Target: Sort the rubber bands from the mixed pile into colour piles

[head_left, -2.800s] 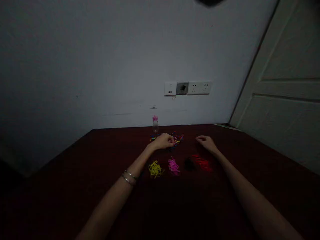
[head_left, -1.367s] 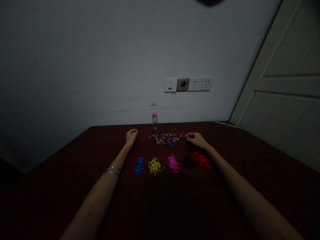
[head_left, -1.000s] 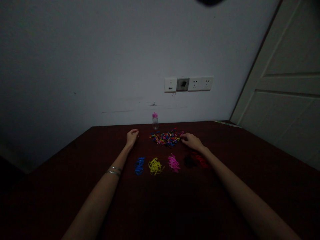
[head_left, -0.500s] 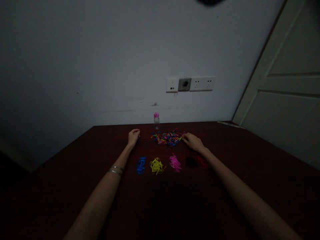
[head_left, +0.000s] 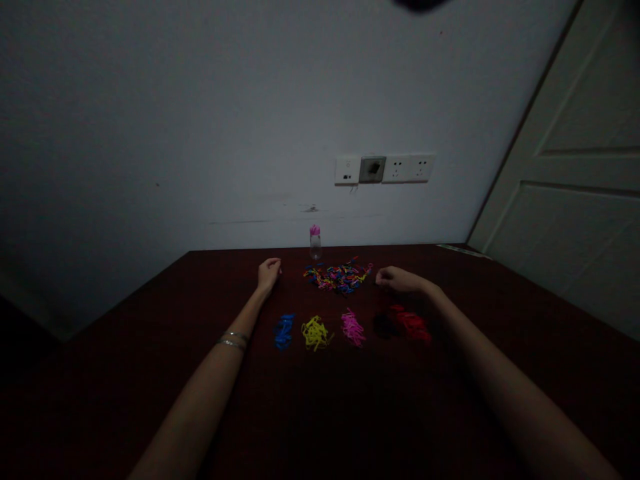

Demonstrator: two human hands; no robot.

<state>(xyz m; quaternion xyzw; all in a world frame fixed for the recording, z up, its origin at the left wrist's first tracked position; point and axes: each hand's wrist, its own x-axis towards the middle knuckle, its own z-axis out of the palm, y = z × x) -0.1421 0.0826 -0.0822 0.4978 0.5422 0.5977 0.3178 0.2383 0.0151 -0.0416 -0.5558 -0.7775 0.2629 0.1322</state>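
Grey wall (head_left: 225, 133) fills most of my feed, dim throughout, with one pale door (head_left: 590, 173) at the right and one dark red table (head_left: 150, 307) below. I count two white wall plates (head_left: 347, 170) and, between them, one grey wall plate (head_left: 373, 170).

On the tabletop I count six groups of small, band-like pieces: one mixed heap (head_left: 340, 277) toward the back, and nearer me a row of five, from left to right one blue pile (head_left: 284, 332), one yellow pile (head_left: 315, 333), one pink pile (head_left: 353, 328), one black pile (head_left: 385, 325) and one red pile (head_left: 414, 325). Single pieces are too small for me to count. One clear, pink-topped bottle (head_left: 315, 245) stands upright behind the heap.

Left hand (head_left: 270, 272), beyond the bangles (head_left: 233, 339), lies left of the heap, apart from it, fingers curled inward. Right hand (head_left: 395, 279) is just beside the heap's right edge, fingers bunched. I cannot tell whether either grips anything.
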